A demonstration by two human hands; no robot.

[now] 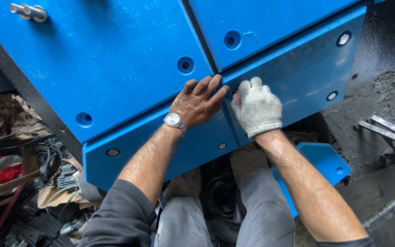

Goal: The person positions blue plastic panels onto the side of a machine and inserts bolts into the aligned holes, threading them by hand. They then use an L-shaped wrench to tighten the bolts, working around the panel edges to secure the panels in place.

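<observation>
Right at the seam (225, 98) where the blue panels meet, both my hands are at work, so I place everything else from that seam. Above it to the left spreads the big upper panel (115, 64), with round holes sunk in its face and a metal handle (29, 11) far up near its corner. Below the seam runs the lower left panel (161, 146), and to the right of it the lower right panel (298, 68), each with bolts set in holes along its edge.

Room is tight. The panels butt close, leaving only a dark thin gap at the seam. Below the lower edges my knees fill the space, and a loose blue plate (323, 160) lies down to the right of them. Far left of the seam a heap of cables and paper (33, 160) crowds the floor; far right lie metal rails (389, 132) on dark ground.

My bare left hand (197, 103), with a wristwatch (174, 120), lies flat just left of the seam, fingers (206, 87) stretched and nearly together, pressing on the panel edge and gripping nothing. My right hand (257, 107) in a white knit glove sits just right of the seam, curled into a loose fist against the gap; something pink (235, 97) peeks out beside the thumb, but I cannot tell what it is.
</observation>
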